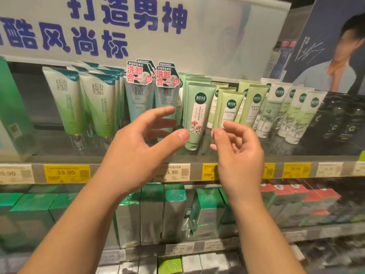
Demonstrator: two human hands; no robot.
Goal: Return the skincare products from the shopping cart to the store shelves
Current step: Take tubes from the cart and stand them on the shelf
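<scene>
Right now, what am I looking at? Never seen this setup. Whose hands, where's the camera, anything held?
There is no robot here: a person is working with two bare hands. The single picture comes from a wide-angle camera worn on the person's head, looking forward and down, so the arms reach in from the bottom edge.

The left hand and the right hand are both raised in front of a store shelf, fingers loosely spread. Neither has a grip on anything; both look empty.

On that shelf, skincare tubes stand cap down and lean back. A green tube with a red flower label stands between the two hands, with a shorter light green tube to its right. Yellow price tags run along the shelf edge, and green boxes fill the shelf below. No shopping cart is in view.
</scene>
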